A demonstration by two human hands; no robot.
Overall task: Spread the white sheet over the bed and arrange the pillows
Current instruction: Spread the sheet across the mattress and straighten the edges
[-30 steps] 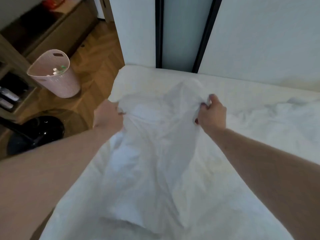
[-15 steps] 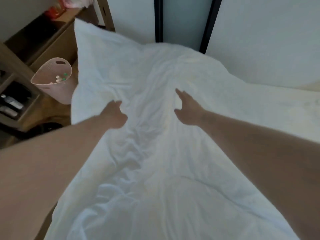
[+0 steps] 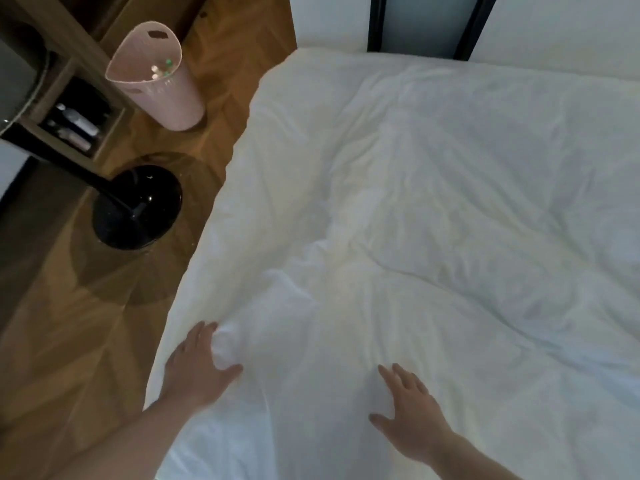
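Sheet [image 3: 433,188], airborne half a second before, had settled across the bed; my left hand [image 3: 197,368] and right hand [image 3: 412,414] lay flat, fingers relaxed. Wrinkles remained; pillows unseen.

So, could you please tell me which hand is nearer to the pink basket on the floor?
Left. The left hand rests at the bed's floor-side edge, on the side of the pink basket; the right hand lies farther in on the white sheet.
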